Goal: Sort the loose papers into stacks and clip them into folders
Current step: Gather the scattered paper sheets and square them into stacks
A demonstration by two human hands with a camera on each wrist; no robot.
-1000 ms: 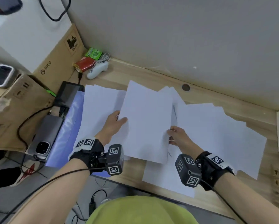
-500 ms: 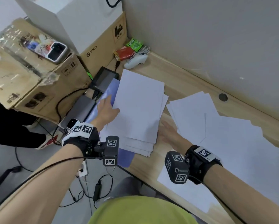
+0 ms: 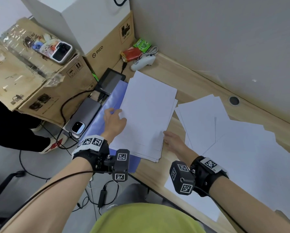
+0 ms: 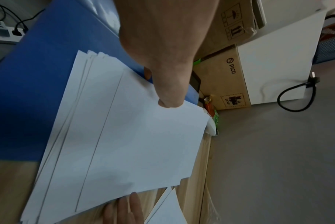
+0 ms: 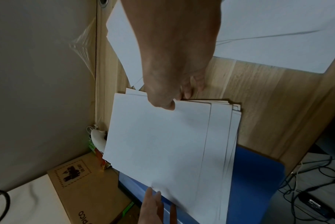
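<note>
A stack of white papers (image 3: 147, 113) lies partly on a blue folder (image 3: 107, 106) at the desk's left end. My left hand (image 3: 115, 120) holds the stack's left edge, thumb on top (image 4: 170, 94) and a finger beneath, over the folder (image 4: 28, 106). My right hand (image 3: 172, 140) pinches the stack's near right edge, thumb on top (image 5: 166, 97) and fingers under it. The sheets (image 5: 163, 144) are fanned slightly, their edges not aligned. Several loose white papers (image 3: 241, 145) spread over the desk to the right.
Behind the stack lie a white controller (image 3: 142, 62), a red packet (image 3: 130, 53) and a green packet (image 3: 141, 44). A black screen (image 3: 109, 81) and a grey device with a phone (image 3: 83, 115) sit left of the folder. Cardboard boxes (image 3: 99, 52) stand beyond. A grey partition wall (image 3: 225, 39) borders the desk.
Both hands carried the held sheet from the desk's middle leftward and set it on the stack over the blue folder. The head view swung left.
</note>
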